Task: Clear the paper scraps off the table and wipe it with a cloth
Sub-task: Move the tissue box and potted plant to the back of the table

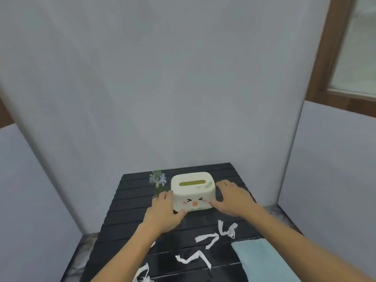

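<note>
Paper scraps (pixel 206 240): strewn by the table's (pixel 130 200) near edge.
Tissue box (pixel 192 190): my left hand (pixel 162 214) and right hand (pixel 234 198) clasp its sides, probably clearing space.
Cloth (pixel 262 259): near-right corner, idle.

White twisted paper scraps (pixel 227 234) lie scattered on the black slatted table (pixel 130 200), beside a folded light-blue cloth (pixel 262 259).

tissue box (pixel 192 190) print — too small, unreadable
</note>
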